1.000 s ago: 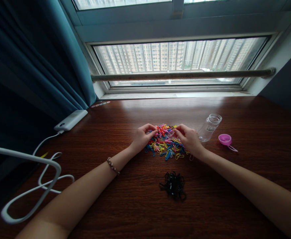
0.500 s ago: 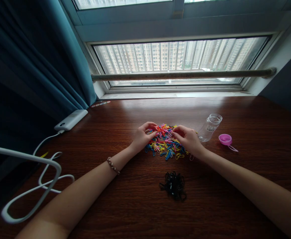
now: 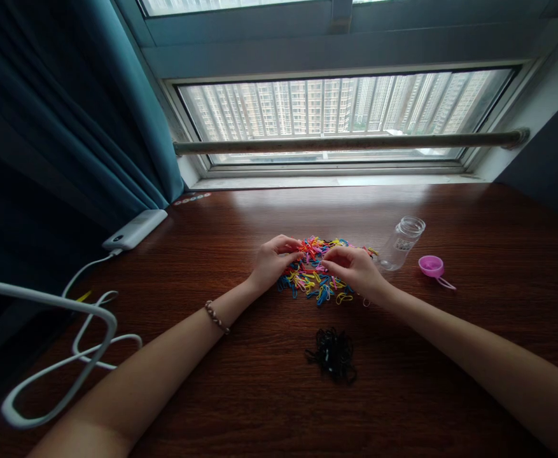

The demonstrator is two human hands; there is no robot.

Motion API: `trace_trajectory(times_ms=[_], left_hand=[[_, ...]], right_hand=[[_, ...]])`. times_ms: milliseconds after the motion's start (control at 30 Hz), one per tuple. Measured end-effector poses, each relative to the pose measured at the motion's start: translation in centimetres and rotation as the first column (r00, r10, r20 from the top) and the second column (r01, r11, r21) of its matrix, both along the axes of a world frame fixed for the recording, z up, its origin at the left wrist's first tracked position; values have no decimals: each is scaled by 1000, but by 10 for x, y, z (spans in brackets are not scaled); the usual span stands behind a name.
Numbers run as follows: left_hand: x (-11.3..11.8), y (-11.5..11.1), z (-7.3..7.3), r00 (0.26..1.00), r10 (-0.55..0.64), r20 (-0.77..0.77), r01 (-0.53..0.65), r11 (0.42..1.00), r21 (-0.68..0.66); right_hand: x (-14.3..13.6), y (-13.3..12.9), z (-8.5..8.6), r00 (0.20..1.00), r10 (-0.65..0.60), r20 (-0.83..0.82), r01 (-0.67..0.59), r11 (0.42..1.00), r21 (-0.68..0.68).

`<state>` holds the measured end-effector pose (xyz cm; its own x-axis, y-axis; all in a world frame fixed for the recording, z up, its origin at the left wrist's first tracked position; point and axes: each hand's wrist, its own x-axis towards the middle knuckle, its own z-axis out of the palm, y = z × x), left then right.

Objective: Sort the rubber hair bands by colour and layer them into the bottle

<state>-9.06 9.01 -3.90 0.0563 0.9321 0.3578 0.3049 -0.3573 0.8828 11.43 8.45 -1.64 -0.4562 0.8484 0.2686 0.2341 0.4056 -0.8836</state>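
Observation:
A pile of small coloured bands or clips [image 3: 324, 289] lies on the brown table [image 3: 240, 394]. At the pile's left edge is my left hand [image 3: 279, 259], its thumb and fingers apart and touching some pieces. My right hand [image 3: 355, 270] is over the pile's right part with thumb and index finger pinched; what is between the tips is too small to name. Nearer to me lies a heap of black bands [image 3: 333, 356]. Right of my right hand stands an uncapped clear bottle [image 3: 399, 245], and beside it lies a pink cap with a loop [image 3: 431, 266].
A white power bank or adapter [image 3: 135, 230] lies at the back left by the blue curtain [image 3: 130, 114]. Its white cable [image 3: 102, 312] loops over the left side of the table. Behind the table is a window with a metal bar [image 3: 345, 144].
My right hand has moved slightly left and down over the pile, uncovering coloured pieces at the upper right. My left hand has hardly moved.

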Motion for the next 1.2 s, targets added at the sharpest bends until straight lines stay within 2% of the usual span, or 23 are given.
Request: trace_trajectory(times_ms=[100, 200, 267, 367, 400, 433, 500, 533, 567, 600, 633, 700, 800, 1000, 1100, 1200], left_hand=[[0, -1, 1, 1000, 13, 10, -13, 1000, 2], [1, -2, 4, 999, 39, -21, -38, 999, 30], [2, -3, 5, 999, 40, -13, -39, 999, 24], [3, -4, 8, 998, 17, 55, -14, 999, -52], [4, -4, 8, 997, 9, 76, -3, 997, -76], [4, -5, 9, 996, 3, 90, 5, 996, -91], [5, -7, 10, 996, -12, 94, 21, 995, -95], [6, -8, 11, 996, -21, 85, 28, 996, -87], [7, -9, 12, 997, -33, 69, 38, 997, -73], [8, -10, 12, 998, -47, 46, 50, 997, -54], [9, -12, 13, 998, -63, 20, 63, 998, -30], [12, -15, 16, 995, -93, -35, 93, 996, 16], [15, -19, 19, 988, -115, -103, 120, 992, 48], [15, -20, 16, 988, -83, -127, 94, 992, 81], [12, -16, 12, 997, -39, -61, 44, 997, 70], [12, -17, 16, 999, 2, -38, 1, 997, 76]], right_hand=[[1, 0, 4, 999, 24, -33, -26, 999, -45], [3, 0, 11, 984, 156, -80, -171, 958, -232], [6, 0, 17, 943, 323, -78, -327, 859, -395], [8, -3, 22, 801, 598, 20, -487, 672, -557], [8, -4, 22, 768, 637, 67, -493, 654, -573], [8, -4, 21, 767, 631, 117, -475, 681, -557], [6, -5, 17, 843, 498, 203, -385, 822, -420], [5, -5, 14, 893, 392, 223, -318, 898, -304], [3, -5, 12, 930, 291, 225, -256, 951, -174], [2, -4, 11, 953, 217, 211, -211, 976, -49], [2, -3, 9, 966, 176, 189, -189, 980, 56], [1, -2, 8, 974, 169, 152, -197, 960, 197], [0, -2, 6, 973, 189, 136, -223, 926, 306], [0, -1, 5, 975, 169, 142, -208, 917, 341], [2, 1, 3, 986, 50, 158, -103, 932, 348], [5, 4, 1, 974, -63, 216, -33, 910, 414]])
